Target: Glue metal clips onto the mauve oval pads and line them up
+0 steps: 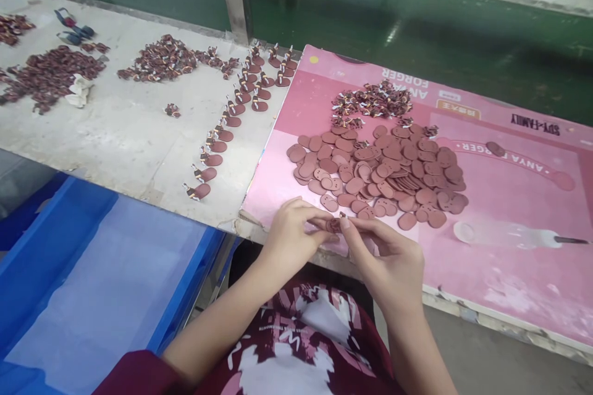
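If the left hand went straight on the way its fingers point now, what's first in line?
Past the small brown piece at its fingertips, the left hand would likely meet the right hand first; the two look nearly touching, but depth is unclear.

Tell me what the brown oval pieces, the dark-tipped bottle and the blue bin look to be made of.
Brown oval pieces: matte plastic or perhaps rubber; even colour, dull surface, matching shapes. Dark-tipped bottle: probably clear, slightly cloudy plastic; the pink board shows through. Blue bin: likely smooth plastic, judging by its uniform colour and plain walls.
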The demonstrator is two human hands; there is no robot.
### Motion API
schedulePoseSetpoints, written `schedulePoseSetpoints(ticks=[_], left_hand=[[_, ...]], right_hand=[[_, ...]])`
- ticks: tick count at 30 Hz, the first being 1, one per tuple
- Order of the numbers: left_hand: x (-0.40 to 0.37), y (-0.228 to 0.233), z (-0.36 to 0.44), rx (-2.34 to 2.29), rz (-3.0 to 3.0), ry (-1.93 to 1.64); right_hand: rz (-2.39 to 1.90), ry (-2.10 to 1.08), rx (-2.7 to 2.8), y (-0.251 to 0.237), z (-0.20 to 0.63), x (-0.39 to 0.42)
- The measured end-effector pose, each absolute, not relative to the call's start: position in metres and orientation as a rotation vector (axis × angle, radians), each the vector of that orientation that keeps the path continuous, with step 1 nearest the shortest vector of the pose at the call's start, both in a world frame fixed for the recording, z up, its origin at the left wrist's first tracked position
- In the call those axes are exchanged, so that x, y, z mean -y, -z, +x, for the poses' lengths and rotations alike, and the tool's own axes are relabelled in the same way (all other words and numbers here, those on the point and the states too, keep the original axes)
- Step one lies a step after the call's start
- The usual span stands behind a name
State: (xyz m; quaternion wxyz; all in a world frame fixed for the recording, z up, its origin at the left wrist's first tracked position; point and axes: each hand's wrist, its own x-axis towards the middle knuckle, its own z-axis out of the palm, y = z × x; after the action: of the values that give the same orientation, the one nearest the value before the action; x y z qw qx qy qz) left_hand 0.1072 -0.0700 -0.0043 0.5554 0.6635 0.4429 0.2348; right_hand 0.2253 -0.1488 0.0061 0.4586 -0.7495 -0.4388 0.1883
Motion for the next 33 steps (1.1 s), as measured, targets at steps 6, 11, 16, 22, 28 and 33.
schedulePoseSetpoints(ticks=[6,11,16,22,28,33], left_hand=[[0.0716,0.0065,0.1076,-1.054,1.621,-0.536],[0.0720,0.0062,0.1086,-1.083,1.701,-0.520],[0.0719,0.0063,0.1096,-1.098,1.743,-0.512],[0.0720,0.0051,0.1102,-1.107,1.760,-0.503],[0.0713,0.0047,0.1105,-1.096,1.765,-0.513],[0.0710,0.0061,0.1103,-1.076,1.757,-0.514]], right_hand=[[-1.839,-0.401,1.210,-0.0088,0.2254,0.1477],[-1.844,-0.346,1.322,-0.0097,0.2271,0.1484],[-1.826,-0.246,1.462,-0.0117,0.2271,0.1482],[-1.820,-0.223,1.504,-0.0122,0.2275,0.1467],[-1.810,-0.235,1.504,-0.0101,0.2280,0.1471],[-1.802,-0.258,1.468,-0.0088,0.2286,0.1474]])
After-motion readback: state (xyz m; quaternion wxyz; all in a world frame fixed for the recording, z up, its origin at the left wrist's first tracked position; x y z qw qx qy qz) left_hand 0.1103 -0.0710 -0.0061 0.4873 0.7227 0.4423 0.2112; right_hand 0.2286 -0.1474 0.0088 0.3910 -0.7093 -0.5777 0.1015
